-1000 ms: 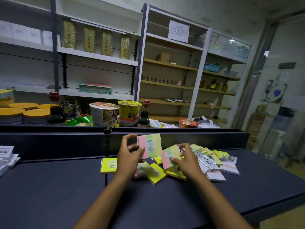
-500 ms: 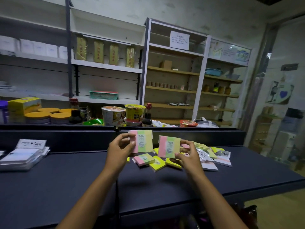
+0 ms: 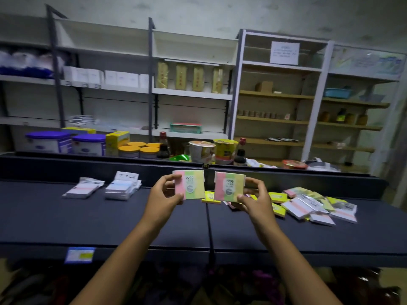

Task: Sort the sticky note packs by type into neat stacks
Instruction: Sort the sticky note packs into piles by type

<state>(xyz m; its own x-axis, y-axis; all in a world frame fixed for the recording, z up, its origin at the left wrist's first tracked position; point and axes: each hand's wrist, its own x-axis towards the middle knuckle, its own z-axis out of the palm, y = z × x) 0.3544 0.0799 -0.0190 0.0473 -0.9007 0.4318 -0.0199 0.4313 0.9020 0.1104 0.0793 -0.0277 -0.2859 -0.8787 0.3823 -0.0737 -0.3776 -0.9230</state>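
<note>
Head view: above the desk [image 3: 110,221] seam, the left hand [image 3: 161,195] pinches one pink-green-yellow sticky note pack [image 3: 190,184], and the right hand [image 3: 253,199] pinches its twin [image 3: 229,186]. Best squared together, then set down clear of the unsorted heap [image 3: 308,205] toward the right end. Two white stacks [image 3: 103,188] sit back-left.

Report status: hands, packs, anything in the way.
Left hand holds one striped 2209 pack, right hand its twin. Unsorted pile at right. Nothing blocking.
</note>
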